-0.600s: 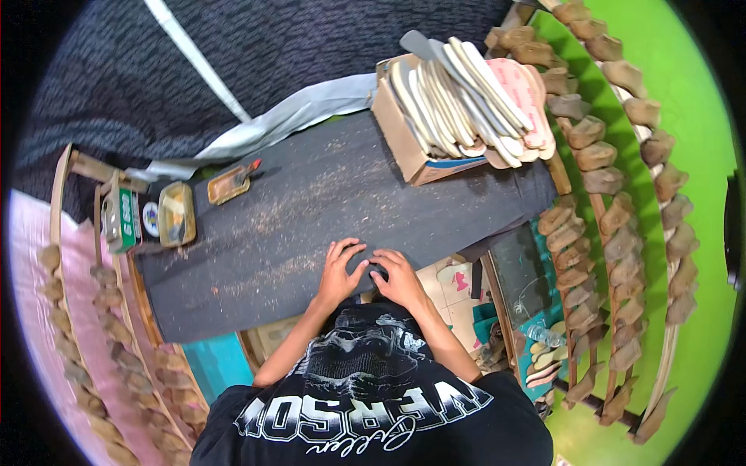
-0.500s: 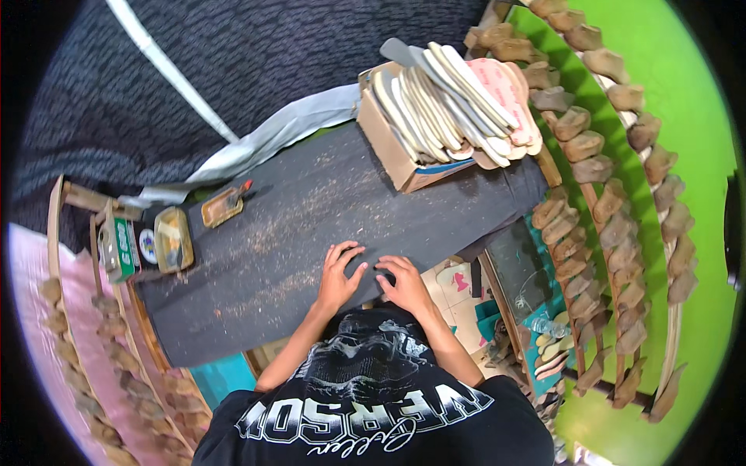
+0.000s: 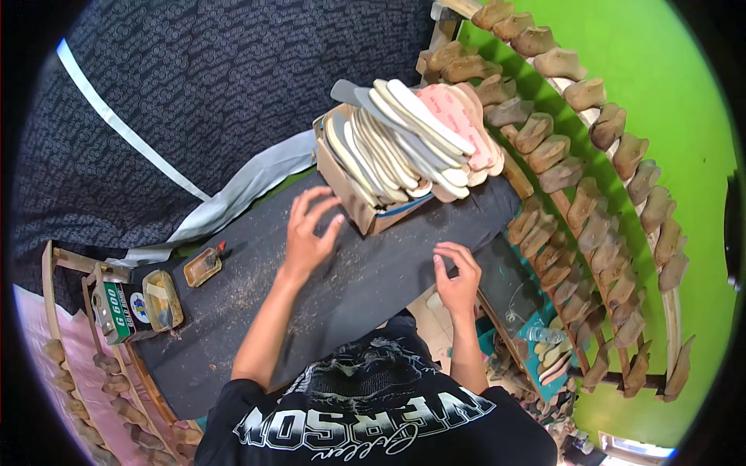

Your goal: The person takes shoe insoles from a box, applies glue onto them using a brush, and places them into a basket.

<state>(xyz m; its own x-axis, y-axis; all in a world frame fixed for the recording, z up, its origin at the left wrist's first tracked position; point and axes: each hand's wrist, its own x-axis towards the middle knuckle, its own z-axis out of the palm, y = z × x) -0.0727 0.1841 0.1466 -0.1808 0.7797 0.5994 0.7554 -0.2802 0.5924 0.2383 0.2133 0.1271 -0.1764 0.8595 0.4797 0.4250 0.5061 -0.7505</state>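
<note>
A cardboard box (image 3: 344, 193) packed with foot-shaped insoles (image 3: 388, 140) stands on the dark-covered table (image 3: 365, 272). The insoles are cream, grey and pink-printed, and they stick up above its rim. My left hand (image 3: 309, 233) hovers by the box's near left side, empty, with fingers apart; whether a fingertip touches the cardboard I cannot tell. My right hand (image 3: 457, 276) is held over the table's near right edge, below the box. Its fingers are curved and apart from the thumb, with nothing in them.
At the table's left end are a green and white can (image 3: 113, 311), a yellowish cut-open container (image 3: 162, 301) and a small tray (image 3: 203, 268) with a red-tipped tool. Wooden racks with shoe lasts (image 3: 556, 175) flank the table. Light debris is scattered across the cloth.
Both hands were close together at the table's near edge. The left has moved forward toward the box, the right outward to the right. The view has shifted, too.
</note>
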